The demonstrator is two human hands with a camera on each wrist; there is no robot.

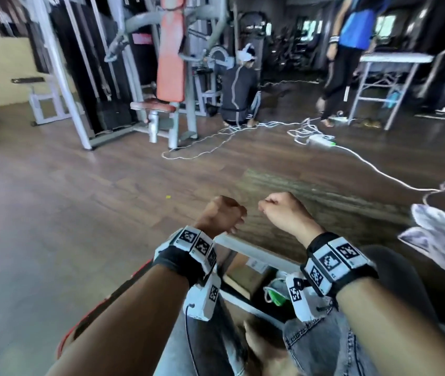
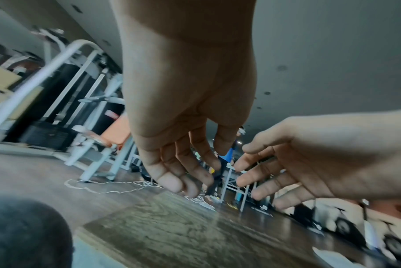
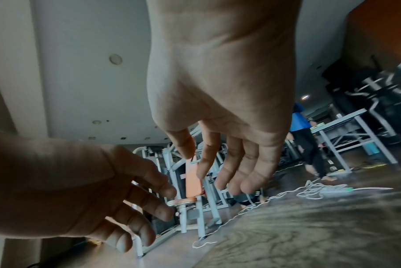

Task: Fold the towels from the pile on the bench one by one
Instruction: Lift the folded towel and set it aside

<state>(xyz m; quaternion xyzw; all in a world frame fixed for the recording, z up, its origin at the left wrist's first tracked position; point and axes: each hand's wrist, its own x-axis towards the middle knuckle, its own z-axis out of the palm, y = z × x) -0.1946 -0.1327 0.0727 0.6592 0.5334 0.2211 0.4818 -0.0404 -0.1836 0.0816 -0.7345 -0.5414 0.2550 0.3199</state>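
- Far off at the right edge of the head view, lay a crumpled pale towel (image 1: 438, 240) (only partly in frame, so its full extent and long axis could not be made out; whether more towels sat beneath it could not be told either).
- Rested on a dark surface, apparently the bench (image 1: 395, 270), beside the person's right knee.
- Lay well to the right of both hands and slightly nearer the body than the fingertips; touched by neither.
- Held nearer by the right hand (image 1: 283, 213), so judged the likelier one to reach across first.
- Seen in the wrist views with fingers loose and slightly parted, drooping downward, gripping nothing: right hand (image 3: 220, 108) and left hand (image 2: 185, 108) alike.
- Hovered side by side over the wooden floor (image 1: 107, 199), close together but not touching, the left hand (image 1: 221, 215) farther from the cloth.
- Judged as a pause between towels: nothing in hand, next pick not yet begun.
- Beyond, blurred gym machines (image 1: 167, 63) and white cables (image 1: 243, 131) across the floor.
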